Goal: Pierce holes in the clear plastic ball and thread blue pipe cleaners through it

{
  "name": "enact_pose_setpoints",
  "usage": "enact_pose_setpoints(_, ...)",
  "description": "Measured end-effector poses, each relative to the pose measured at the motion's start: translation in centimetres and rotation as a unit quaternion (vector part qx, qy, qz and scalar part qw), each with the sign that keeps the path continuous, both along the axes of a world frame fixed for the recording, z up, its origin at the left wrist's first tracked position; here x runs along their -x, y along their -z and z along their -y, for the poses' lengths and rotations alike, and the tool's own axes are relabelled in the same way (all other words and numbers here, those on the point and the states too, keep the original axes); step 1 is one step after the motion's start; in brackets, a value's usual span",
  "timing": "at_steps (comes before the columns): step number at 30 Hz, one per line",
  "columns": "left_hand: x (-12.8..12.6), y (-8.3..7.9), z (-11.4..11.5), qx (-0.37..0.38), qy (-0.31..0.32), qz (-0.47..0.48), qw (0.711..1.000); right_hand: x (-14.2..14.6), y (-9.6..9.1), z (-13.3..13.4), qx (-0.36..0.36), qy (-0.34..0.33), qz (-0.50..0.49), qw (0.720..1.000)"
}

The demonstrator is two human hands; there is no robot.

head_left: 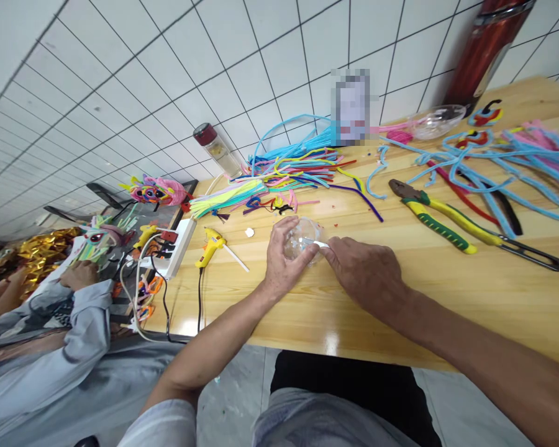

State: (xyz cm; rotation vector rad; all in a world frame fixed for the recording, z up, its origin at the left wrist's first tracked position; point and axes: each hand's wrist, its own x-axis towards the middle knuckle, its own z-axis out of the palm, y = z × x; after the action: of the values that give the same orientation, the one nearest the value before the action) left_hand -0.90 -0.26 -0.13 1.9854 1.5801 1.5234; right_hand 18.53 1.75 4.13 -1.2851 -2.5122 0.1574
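My left hand (284,261) curls around a clear plastic half-sphere (302,239) resting on the wooden table (447,292). My right hand (361,270) pinches a small white strip (317,243) against the right side of that shell. A yellow glue gun (210,245) lies just left of my left hand, nozzle pointing right. Beyond the hands, a heap of coloured pipe cleaners (289,174) is spread over the table.
Green-and-yellow pliers (435,217) and black scissors (531,251) lie to the right among blue pipe cleaners (494,161). A clear bowl (435,121), a red flask (484,49) and a glass bottle (217,149) stand at the back. A white power strip (179,248) sits at left; another person's sleeve (88,316) shows there.
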Motion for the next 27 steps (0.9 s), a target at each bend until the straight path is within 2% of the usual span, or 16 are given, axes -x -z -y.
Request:
enact_pose_setpoints(6,0.0,0.3,0.0,0.031,-0.025,0.024,0.999,-0.2,0.5,-0.4,-0.036,-0.003,-0.042,0.998)
enact_pose_setpoints(11,0.2,0.5,-0.1,0.059,-0.005,0.057,0.997,-0.8,0.7,-1.2,-0.065,-0.003,-0.077,0.995)
enact_pose_setpoints(14,0.4,0.0,-0.1,0.052,0.003,0.034,0.998,-1.0,0.7,-1.7,-0.082,-0.005,-0.095,0.992)
enact_pose_setpoints(17,0.8,-1.2,0.1,0.02,0.008,-0.019,1.0,-1.2,0.6,-2.0,-0.102,-0.009,-0.104,0.989)
enact_pose_setpoints(21,1.5,-3.8,0.8,-0.002,0.002,-0.061,0.998,-1.2,0.3,-1.9,-0.142,-0.031,-0.091,0.985)
enact_pose_setpoints(27,1.6,-7.0,1.2,0.049,0.04,-0.128,0.99,-0.8,0.3,-1.3,-0.243,-0.072,-0.115,0.961)
